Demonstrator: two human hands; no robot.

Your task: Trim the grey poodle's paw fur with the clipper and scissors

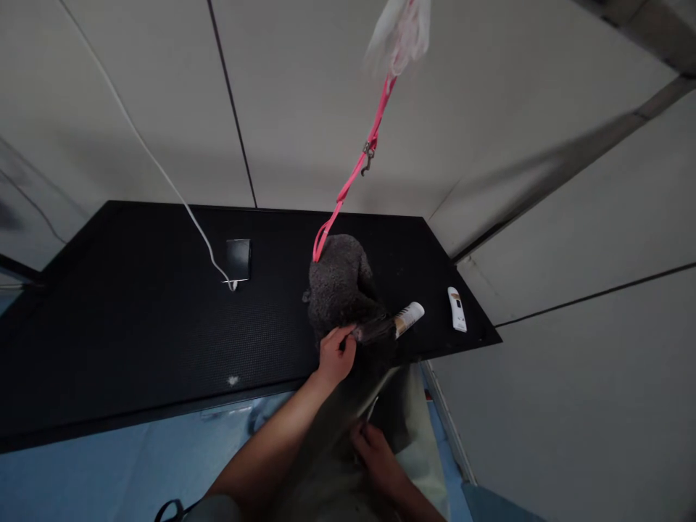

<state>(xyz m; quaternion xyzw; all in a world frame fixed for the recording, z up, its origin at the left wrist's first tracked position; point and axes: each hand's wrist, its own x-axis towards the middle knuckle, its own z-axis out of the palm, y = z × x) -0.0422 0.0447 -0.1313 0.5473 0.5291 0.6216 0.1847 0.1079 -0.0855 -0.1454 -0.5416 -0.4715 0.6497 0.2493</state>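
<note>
A dark grey, curly-coated dog (338,286) is on the black table, with a pink loop lead (352,177) running up from it. My left hand (336,355) is closed at the dog's near side, thumb and fingers pinching a dark furry part of it; whether this is a leg or the tail I cannot tell. Lower down, in front of my apron, my right hand (374,448) is closed around a thin, shiny metal tool (373,409). Its kind is not clear in the dim light.
The black table (163,319) bears a white bottle (409,317) beside the dog, a white clipper (457,309) near the right end, a phone (238,259) with a white cable (138,134) at left, and a tuft of fluff (233,380). Light wall panels (304,94) stand behind.
</note>
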